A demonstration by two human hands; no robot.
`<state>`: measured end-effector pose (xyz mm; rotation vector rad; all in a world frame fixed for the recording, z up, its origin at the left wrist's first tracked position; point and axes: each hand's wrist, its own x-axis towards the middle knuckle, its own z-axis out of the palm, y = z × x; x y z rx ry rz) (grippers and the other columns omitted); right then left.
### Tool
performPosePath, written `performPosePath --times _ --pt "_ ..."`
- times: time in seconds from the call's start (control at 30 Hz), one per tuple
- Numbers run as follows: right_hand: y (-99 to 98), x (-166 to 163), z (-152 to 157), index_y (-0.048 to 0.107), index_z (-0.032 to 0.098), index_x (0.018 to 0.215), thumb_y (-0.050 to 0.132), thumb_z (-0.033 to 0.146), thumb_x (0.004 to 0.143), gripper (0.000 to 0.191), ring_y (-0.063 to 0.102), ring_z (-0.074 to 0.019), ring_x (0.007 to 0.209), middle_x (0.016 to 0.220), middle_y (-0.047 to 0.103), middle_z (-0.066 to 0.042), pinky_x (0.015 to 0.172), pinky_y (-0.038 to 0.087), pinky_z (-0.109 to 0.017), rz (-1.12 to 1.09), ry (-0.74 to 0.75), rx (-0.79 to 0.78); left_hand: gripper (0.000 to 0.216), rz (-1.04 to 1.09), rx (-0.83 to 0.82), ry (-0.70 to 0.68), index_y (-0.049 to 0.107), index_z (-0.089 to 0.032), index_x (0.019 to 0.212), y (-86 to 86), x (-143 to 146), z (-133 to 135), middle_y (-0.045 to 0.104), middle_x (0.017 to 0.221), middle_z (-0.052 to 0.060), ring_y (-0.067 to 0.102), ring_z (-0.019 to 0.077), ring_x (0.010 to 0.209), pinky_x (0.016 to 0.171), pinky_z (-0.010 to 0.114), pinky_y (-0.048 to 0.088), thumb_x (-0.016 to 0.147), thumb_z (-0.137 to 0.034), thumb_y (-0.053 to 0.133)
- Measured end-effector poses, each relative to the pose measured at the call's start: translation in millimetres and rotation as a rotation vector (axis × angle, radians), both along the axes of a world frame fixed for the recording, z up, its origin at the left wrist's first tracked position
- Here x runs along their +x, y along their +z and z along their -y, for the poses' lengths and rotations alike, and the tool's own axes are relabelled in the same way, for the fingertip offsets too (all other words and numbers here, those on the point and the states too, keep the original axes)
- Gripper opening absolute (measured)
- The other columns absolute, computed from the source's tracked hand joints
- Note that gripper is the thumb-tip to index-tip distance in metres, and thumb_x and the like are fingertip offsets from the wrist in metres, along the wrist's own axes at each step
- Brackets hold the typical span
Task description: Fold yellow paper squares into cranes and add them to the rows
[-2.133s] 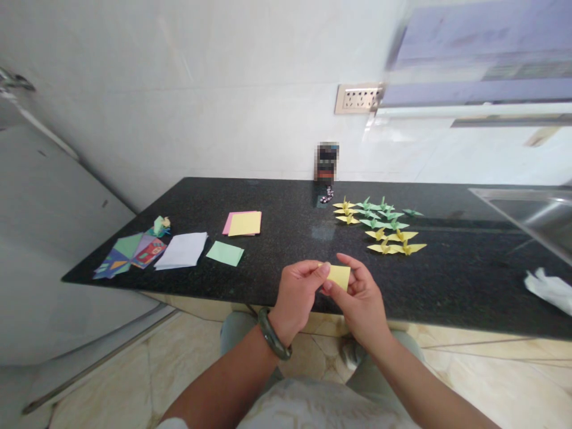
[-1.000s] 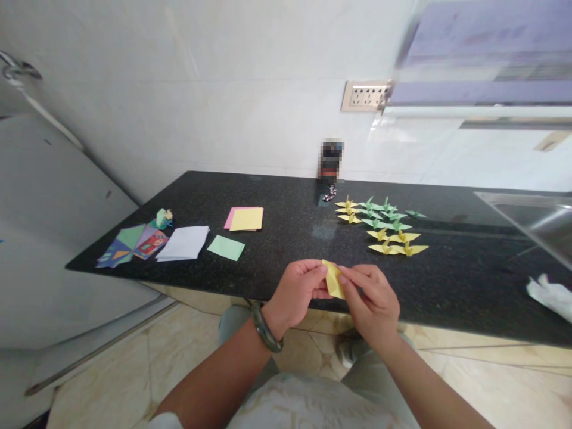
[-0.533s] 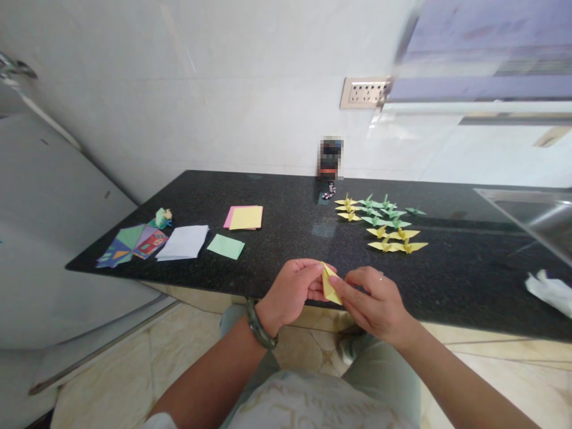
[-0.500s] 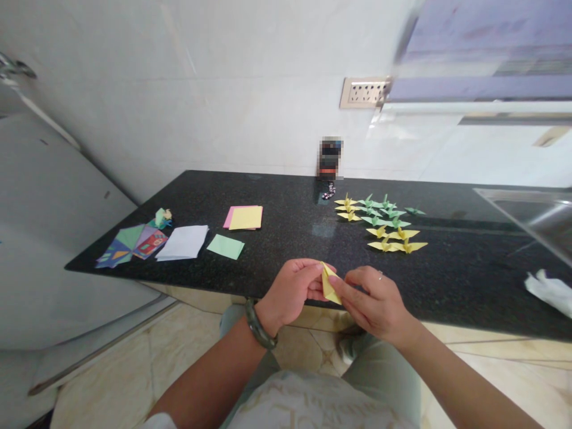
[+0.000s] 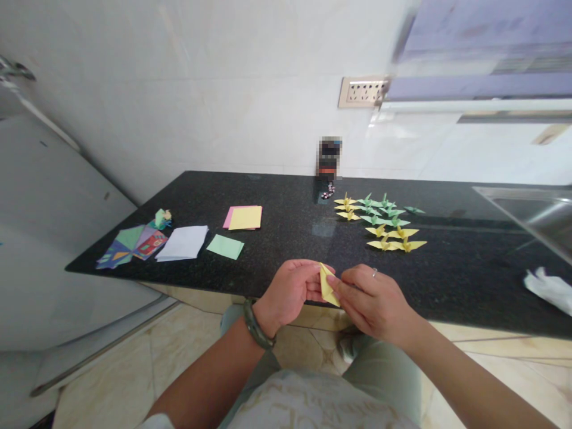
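Observation:
Both my hands pinch a small folded yellow paper (image 5: 328,284) just above the near edge of the black counter (image 5: 277,238). My left hand (image 5: 292,290), with a dark green bangle on its wrist, grips the paper's left side with curled fingers. My right hand (image 5: 374,301), wearing a ring, presses the paper's right side between thumb and fingers. Most of the paper is hidden between the fingertips. Behind my hands, several finished yellow and green paper cranes (image 5: 384,223) lie in rows on the counter.
Flat sheets lie to the left: a green square (image 5: 225,246), a yellow sheet on a pink one (image 5: 245,217), white paper (image 5: 182,243), patterned sheets (image 5: 131,244). A sink (image 5: 531,217) and white crumpled cloth (image 5: 549,289) sit at right. A blurred dark item (image 5: 329,158) stands against the wall.
The yellow paper went from a flat rectangle to a narrower folded shape. My right hand shifted over it and turned knuckles up; both hands dropped slightly toward the counter edge.

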<state>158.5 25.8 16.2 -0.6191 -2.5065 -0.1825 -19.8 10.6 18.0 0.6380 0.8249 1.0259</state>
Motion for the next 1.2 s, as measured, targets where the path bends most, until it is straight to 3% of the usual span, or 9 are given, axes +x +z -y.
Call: performPosePath --times 0.27,0.43,0.6,0.8,1.07,1.2 --pt "-1.7 -2.8 1.9 0.059 0.013 0.111 0.048 0.019 0.085 0.030 0.053 -0.0165 0.069 0.077 0.058 -0.007 0.058 0.045 -0.029 -0.003 0.003 -0.011 0.035 -0.105 0.055 0.091 0.066 -0.009 0.075 -5.6 6.0 -0.5 0.059 0.056 0.003 0.054 0.0110 0.049 0.053 0.026 0.044 0.067 -0.043 0.065" --pt "-2.5 -5.0 3.7 0.059 0.015 0.111 0.047 0.020 0.085 0.029 0.053 -0.0161 0.070 0.077 0.057 -0.006 0.058 0.045 -0.028 -0.014 0.000 -0.023 0.035 -0.111 -0.012 0.127 0.065 -0.010 0.069 -5.9 7.7 -2.7 0.058 0.053 0.002 0.054 0.0119 0.048 0.048 0.024 0.042 0.067 -0.045 0.064" --pt "-2.0 -6.4 4.7 0.061 0.013 0.107 0.046 0.019 0.085 0.027 0.052 -0.0159 0.067 0.074 0.057 -0.007 0.056 0.044 -0.028 -0.008 -0.012 -0.008 0.055 -0.129 -0.020 0.095 0.065 -0.008 0.070 -4.0 4.4 -3.1 0.057 0.052 0.004 0.053 0.0114 0.045 0.048 0.024 0.043 0.069 -0.061 0.053" --pt "0.1 -8.6 4.7 0.062 0.014 0.106 0.045 0.020 0.086 0.026 0.052 -0.0154 0.066 0.072 0.056 -0.006 0.054 0.043 -0.027 -0.028 -0.024 0.011 0.036 -0.161 0.054 0.054 0.063 -0.010 0.068 -3.9 3.9 -2.9 0.059 0.058 0.002 0.055 0.0110 0.052 0.053 0.024 0.045 0.063 -0.045 0.069" --pt "1.2 -8.5 3.6 0.062 0.016 0.106 0.045 0.020 0.086 0.027 0.052 -0.0155 0.066 0.073 0.058 -0.006 0.055 0.043 -0.027 0.004 -0.038 0.013 0.033 -0.195 0.067 0.071 0.064 -0.010 0.069 -3.8 7.6 -2.3 0.060 0.060 0.003 0.055 0.0112 0.053 0.054 0.025 0.044 0.063 -0.042 0.068" --pt "0.1 -8.4 4.5 0.062 0.015 0.104 0.046 0.019 0.085 0.025 0.053 -0.0160 0.068 0.076 0.059 -0.007 0.058 0.045 -0.029 -0.083 0.012 -0.159 0.032 -0.219 0.065 0.091 0.063 -0.010 0.069 -6.5 7.4 -2.7 0.059 0.059 0.002 0.054 0.0108 0.052 0.051 0.023 0.043 0.065 -0.041 0.068"
